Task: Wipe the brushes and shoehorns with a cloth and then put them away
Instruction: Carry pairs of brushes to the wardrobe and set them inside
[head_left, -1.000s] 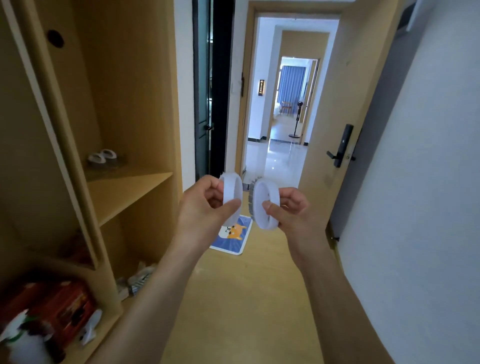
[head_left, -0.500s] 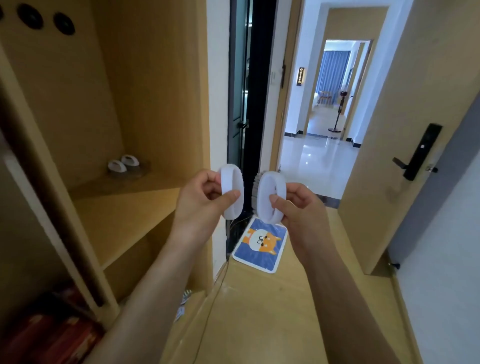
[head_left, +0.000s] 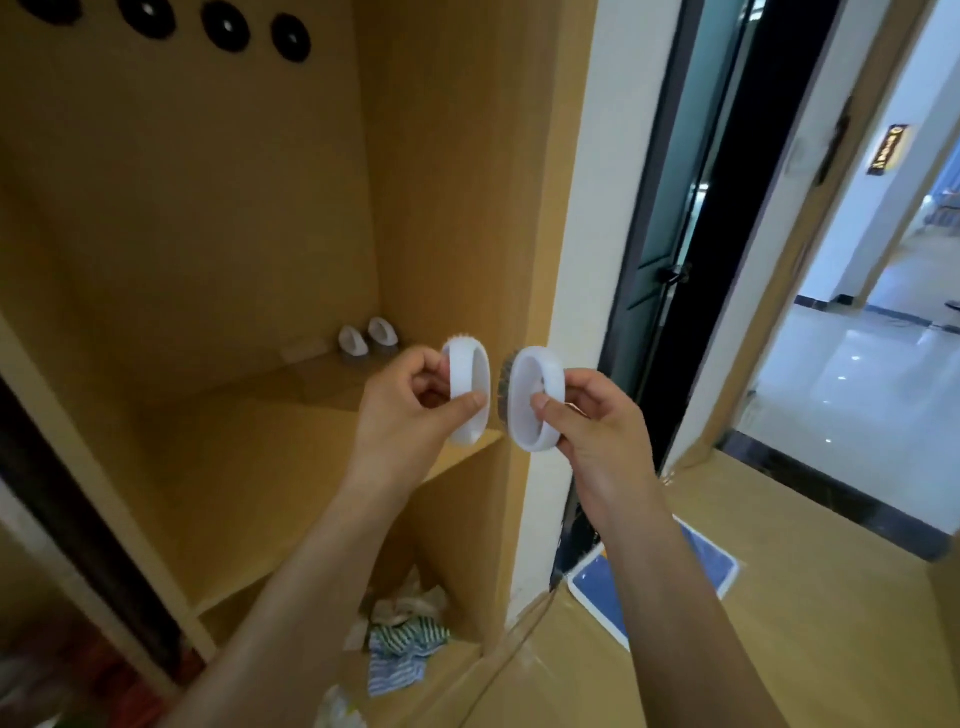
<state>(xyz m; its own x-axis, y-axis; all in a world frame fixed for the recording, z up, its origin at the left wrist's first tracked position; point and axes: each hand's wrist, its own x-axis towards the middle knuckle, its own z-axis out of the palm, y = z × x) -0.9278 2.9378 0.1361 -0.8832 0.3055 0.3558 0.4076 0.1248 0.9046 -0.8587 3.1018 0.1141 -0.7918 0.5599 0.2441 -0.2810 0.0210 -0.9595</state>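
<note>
The view has swung from the hallway to the open wooden cabinet shelf (head_left: 291, 467); the left hand (head_left: 410, 415) grips one white oval plastic brush (head_left: 470, 397), the right hand (head_left: 582, 421) another (head_left: 535, 402), both just before the shelf, so stowing looks imminent.

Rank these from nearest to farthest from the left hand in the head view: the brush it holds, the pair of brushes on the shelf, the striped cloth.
1. Brush in the left hand, gripped by the left hand.
2. Pair of brushes on the shelf, just above, at the back corner.
3. Striped cloth, well below, in the lower compartment.
</note>
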